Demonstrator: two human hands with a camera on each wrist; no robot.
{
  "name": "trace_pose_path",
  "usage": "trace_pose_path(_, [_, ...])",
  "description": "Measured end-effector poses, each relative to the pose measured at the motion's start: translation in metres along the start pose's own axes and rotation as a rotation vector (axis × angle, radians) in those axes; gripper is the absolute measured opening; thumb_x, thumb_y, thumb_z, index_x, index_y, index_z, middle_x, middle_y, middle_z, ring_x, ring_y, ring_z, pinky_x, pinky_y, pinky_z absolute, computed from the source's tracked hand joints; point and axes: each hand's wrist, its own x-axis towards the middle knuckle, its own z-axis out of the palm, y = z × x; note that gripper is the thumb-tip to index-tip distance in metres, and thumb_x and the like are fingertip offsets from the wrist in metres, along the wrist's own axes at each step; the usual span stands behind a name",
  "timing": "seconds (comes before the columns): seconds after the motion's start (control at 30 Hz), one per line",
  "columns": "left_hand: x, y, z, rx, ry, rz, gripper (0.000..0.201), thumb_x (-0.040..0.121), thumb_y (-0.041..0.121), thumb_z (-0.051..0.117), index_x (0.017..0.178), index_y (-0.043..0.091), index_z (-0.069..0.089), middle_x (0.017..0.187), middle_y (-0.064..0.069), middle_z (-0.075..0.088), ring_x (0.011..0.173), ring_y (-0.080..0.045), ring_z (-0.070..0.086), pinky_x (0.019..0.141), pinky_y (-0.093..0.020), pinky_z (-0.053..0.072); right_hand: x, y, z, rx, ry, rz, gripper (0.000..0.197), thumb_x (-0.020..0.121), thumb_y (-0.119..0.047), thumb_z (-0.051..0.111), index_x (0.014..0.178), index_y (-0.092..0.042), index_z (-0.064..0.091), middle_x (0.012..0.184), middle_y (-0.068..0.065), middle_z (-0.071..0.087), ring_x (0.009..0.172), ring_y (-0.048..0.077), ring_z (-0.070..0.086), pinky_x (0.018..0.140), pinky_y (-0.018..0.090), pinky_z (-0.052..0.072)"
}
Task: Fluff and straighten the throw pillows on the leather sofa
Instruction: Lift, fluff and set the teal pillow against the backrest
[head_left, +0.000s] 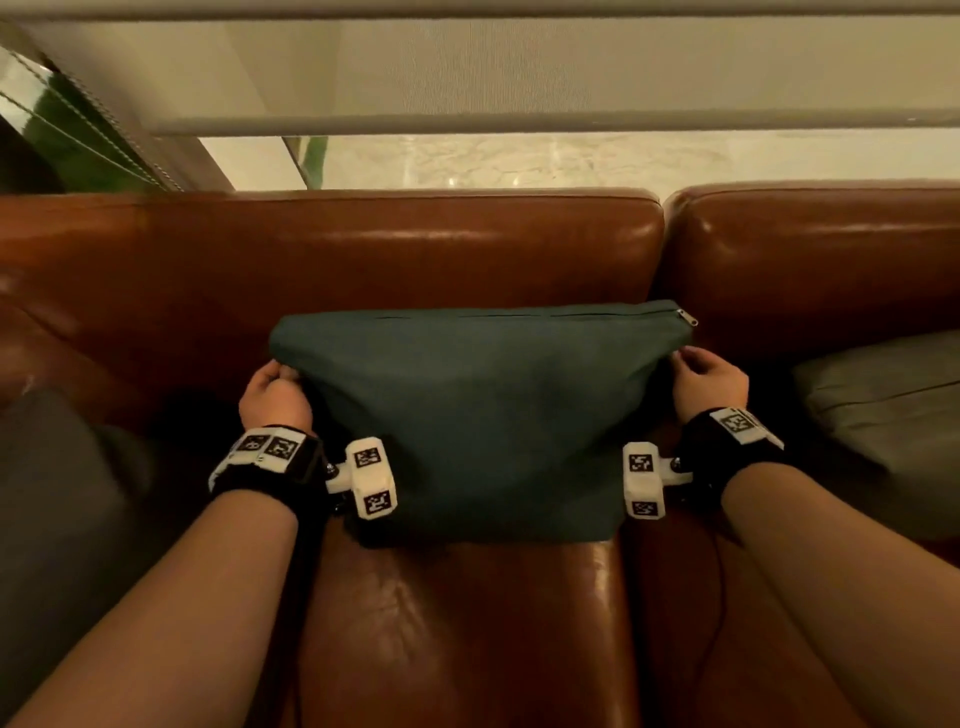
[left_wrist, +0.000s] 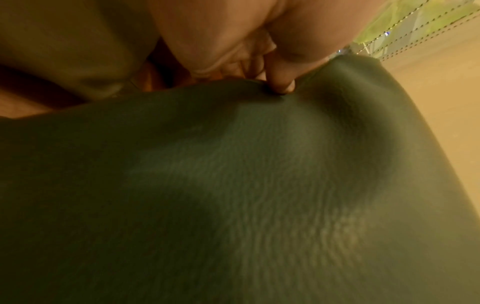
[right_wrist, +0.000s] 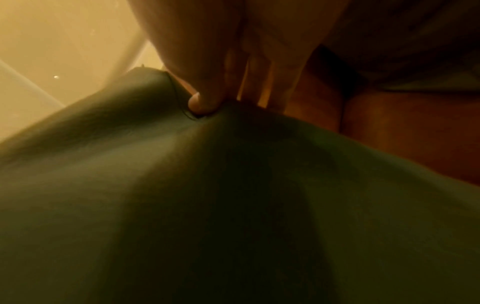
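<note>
Teal pillow (head_left: 467, 415) is standing on the sofa (head_left: 457, 623) seat, leaning against the backrest, zipper (head_left: 683, 315) edge on top. Left hand (head_left: 275, 397) pinches the upper left corner, fingers (left_wrist: 283, 86) curled right into the fabric. Right hand (head_left: 711, 382) does the same at the upper right corner, just under the zipper end, thumb and fingers (right_wrist: 202, 102) clamped on the cloth. Grey pillow (head_left: 883, 400) lies on the next seat to the right, another grey one (head_left: 62, 493) at the left edge.
</note>
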Motion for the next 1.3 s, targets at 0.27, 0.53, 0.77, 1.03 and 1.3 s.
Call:
trace_pose_path(0.27, [-0.031, -0.022, -0.004, -0.005, -0.154, 0.074, 0.016, 0.1, 0.022, 0.049, 0.101, 0.031, 0.063, 0.11, -0.002, 0.067, 0.104, -0.025, 0.063, 0.094, -0.04, 0.05, -0.01, -0.009, -0.001, 0.296, -0.021, 0.063, 0.031, 0.092, -0.045, 0.06, 0.116, -0.028, 0.068, 0.11, -0.003, 0.07, 0.103, 0.016, 0.065, 0.093, 0.038, 0.054])
trace_pose_path(0.53, [-0.012, -0.014, -0.002, -0.036, 0.001, 0.086, 0.027, 0.098, 0.024, 0.053, 0.122, 0.022, 0.066, 0.117, -0.002, 0.067, 0.111, -0.021, 0.062, 0.101, -0.04, 0.049, -0.002, -0.026, -0.014, 0.12, 0.096, -0.018, 0.029, 0.088, -0.041, 0.066, 0.111, -0.023, 0.073, 0.099, -0.004, 0.07, 0.097, 0.015, 0.065, 0.091, 0.032, 0.052])
trace_pose_path(0.77, [-0.032, -0.025, -0.016, 0.159, -0.058, 0.269, 0.025, 0.101, 0.026, 0.049, 0.123, 0.019, 0.06, 0.114, 0.001, 0.062, 0.105, -0.017, 0.057, 0.092, -0.033, 0.045, -0.009, -0.015, -0.024, -0.009, 0.032, -0.039, 0.031, 0.092, -0.04, 0.061, 0.115, -0.021, 0.069, 0.104, 0.001, 0.067, 0.097, 0.015, 0.06, 0.09, 0.034, 0.05])
trace_pose_path(1.03, [-0.014, -0.017, -0.017, 0.028, -0.092, -0.047, 0.036, 0.101, 0.033, 0.037, 0.13, 0.026, 0.055, 0.12, -0.011, 0.061, 0.112, -0.029, 0.058, 0.099, -0.045, 0.047, -0.005, -0.028, -0.024, -0.022, 0.066, 0.103, 0.02, 0.088, -0.041, 0.065, 0.104, -0.032, 0.072, 0.106, 0.001, 0.069, 0.098, 0.025, 0.065, 0.091, 0.047, 0.055])
trace_pose_path(1.3, [-0.041, -0.004, -0.01, -0.038, -0.169, 0.086, 0.047, 0.095, 0.052, 0.048, 0.13, 0.023, 0.059, 0.124, 0.002, 0.063, 0.11, -0.018, 0.06, 0.093, -0.034, 0.05, -0.026, -0.019, -0.009, 0.355, -0.135, 0.246, 0.048, 0.096, -0.042, 0.052, 0.136, -0.015, 0.054, 0.134, 0.008, 0.059, 0.125, 0.029, 0.055, 0.102, 0.042, 0.047])
